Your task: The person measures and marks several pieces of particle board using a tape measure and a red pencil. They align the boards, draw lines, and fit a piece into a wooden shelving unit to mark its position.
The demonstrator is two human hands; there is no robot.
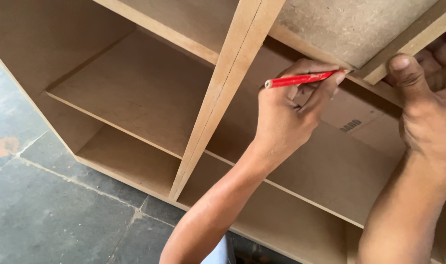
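The red pencil [301, 78] sits pinched in the fingers [325, 90] of my left hand [286, 117], lying almost level, its tip pressed where the loose fibreboard panel [352, 27] meets the edge of the cabinet [135, 88] frame. My left fingers are closed tight round the shaft, thumb underneath. My right hand [423, 110] steadies that panel from the other side: the thumb presses flat on its edge strip, the other fingers curl behind the board, so I cannot tell how firmly they grip.

Around this, the upright divider [223, 93] runs down between the compartments, with a shelf [140, 93] crossing behind it, and the whole carcass lies on the dark stone floor [52, 205].

What worries me: the panel appears to rest on my thumb pressure alone, so if it creeps while the tip drags, the line would come out false. Pressing at this shallow angle could also snap the lead or let it skate off the edge.
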